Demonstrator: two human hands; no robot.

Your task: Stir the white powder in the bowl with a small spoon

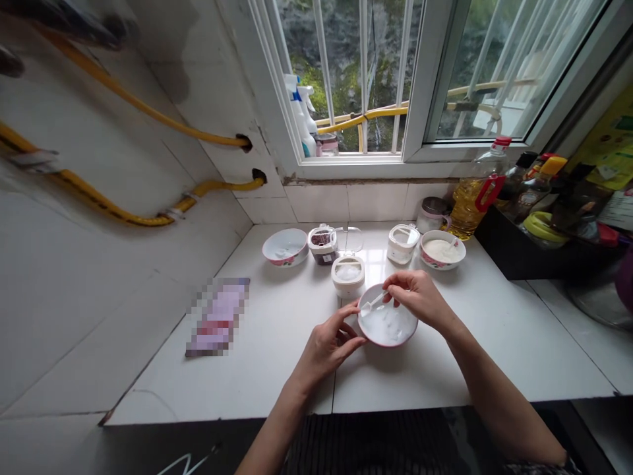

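A bowl (390, 328) with white contents stands on the counter in front of me. My left hand (332, 340) grips its left side, thumb and fingers at the rim. Pinched in my right hand (414, 298) is a small white spoon (373, 303), its head low over the left part of the bowl. Just behind the bowl sits a white-rimmed jar (348, 276) with white contents. Another jar (323, 244) holds something dark red, and a third jar (402, 244) stands behind my right hand.
A floral bowl (285, 248) stands back left; another bowl (443, 250) holds pale grains at right. An oil bottle (467, 198) and a black box (519, 244) of bottles line the right. A blurred purple packet (220, 316) lies left. Yellow pipes (217, 188) cross the wall.
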